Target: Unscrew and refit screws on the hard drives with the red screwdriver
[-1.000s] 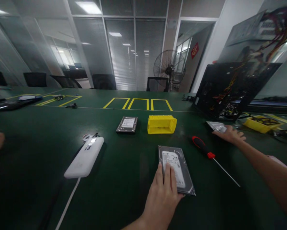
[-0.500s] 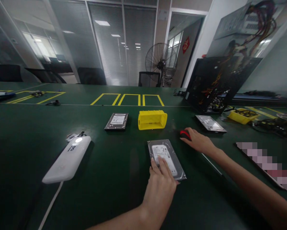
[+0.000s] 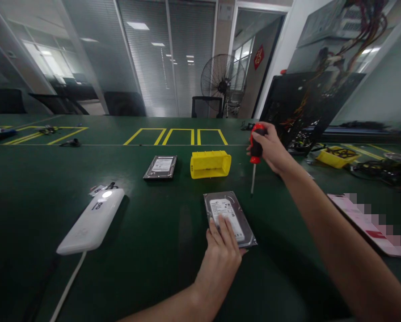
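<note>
My left hand (image 3: 220,255) lies over the lower part of a silver hard drive (image 3: 242,217), fingers on its white label and thumb at its near edge. The drive is flat on the green table. My right hand (image 3: 270,147) is closed round the red and black handle of a screwdriver (image 3: 257,143), held upright with its shaft pointing down, to the right of the drive's far end. Behind the drive, a yellow bin (image 3: 210,164) lies with its opening facing me. Left of the bin sits a second hard drive (image 3: 160,167).
A white device marked 18 (image 3: 91,221) with a cable lies at the left. At the right are a pink-and-white panel (image 3: 364,219), a yellow tray (image 3: 337,157) and cables (image 3: 381,170). An open black computer case (image 3: 287,107) stands at the back right.
My right hand has lifted the screwdriver from lying on the table to upright, moving up in view. It now covers most of the drive at the right. My left hand stays on its drive.
</note>
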Tool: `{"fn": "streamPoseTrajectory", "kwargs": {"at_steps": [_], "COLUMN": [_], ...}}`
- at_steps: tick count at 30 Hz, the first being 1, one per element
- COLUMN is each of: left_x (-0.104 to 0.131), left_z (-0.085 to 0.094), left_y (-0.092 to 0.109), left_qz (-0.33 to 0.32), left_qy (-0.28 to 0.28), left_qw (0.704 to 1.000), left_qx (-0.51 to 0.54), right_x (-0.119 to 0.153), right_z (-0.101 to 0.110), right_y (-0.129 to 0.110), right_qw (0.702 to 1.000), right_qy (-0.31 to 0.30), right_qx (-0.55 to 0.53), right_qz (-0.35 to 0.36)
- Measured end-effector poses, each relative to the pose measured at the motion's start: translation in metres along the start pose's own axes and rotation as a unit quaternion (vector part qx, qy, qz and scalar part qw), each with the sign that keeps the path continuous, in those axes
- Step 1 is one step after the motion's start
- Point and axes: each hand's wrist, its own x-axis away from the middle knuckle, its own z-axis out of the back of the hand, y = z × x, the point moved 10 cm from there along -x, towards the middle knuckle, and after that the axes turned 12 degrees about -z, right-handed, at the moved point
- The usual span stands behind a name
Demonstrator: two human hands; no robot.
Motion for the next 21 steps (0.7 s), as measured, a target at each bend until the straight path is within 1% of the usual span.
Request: {"fn": "streamPoseTrajectory", "kwargs": {"at_steps": [1,3,5,7,10,12,15,18,21], "left_x": [0.000,0.001,0.001,0.001,0.001,0.001,0.002,0.002,0.002], "left_z": [0.000,0.001,0.001,0.001,0.000,0.000,-0.002,-0.002,-0.001], "left_y": [0.000,0.001,0.001,0.000,0.000,0.000,0.000,0.002,0.003], "left_qz": [0.000,-0.001,-0.002,-0.003,-0.004,-0.005,-0.008,-0.014,-0.015], "left_qy": [0.002,0.006,0.011,0.011,0.001,-0.008,-0.019,-0.029,-0.035], "left_qw": [1.000,1.000,1.000,1.000,1.000,1.000,1.000,0.999,0.999], "left_qx": [-0.003,-0.006,-0.004,-0.003,-0.007,-0.008,-0.004,-0.008,-0.014], "right_x": [-0.001,0.002,0.007,0.011,0.015,0.018,0.023,0.028,0.029], "right_z": [0.001,-0.001,-0.008,-0.014,-0.014,-0.015,-0.022,-0.029,-0.032], "right_y": [-0.006,-0.013,-0.013,-0.010,-0.010,-0.015,-0.023,-0.028,-0.028], "right_qw": [0.998,0.988,0.981,0.976,0.969,0.967,0.967,0.966,0.965], "right_qy": [0.035,0.089,0.102,0.090,0.080,0.069,0.041,0.018,0.004], "right_qx": [-0.058,-0.125,-0.157,-0.183,-0.210,-0.210,-0.201,-0.199,-0.209], "right_qz": [0.008,0.032,0.055,0.072,0.100,0.123,0.153,0.166,0.160]}}
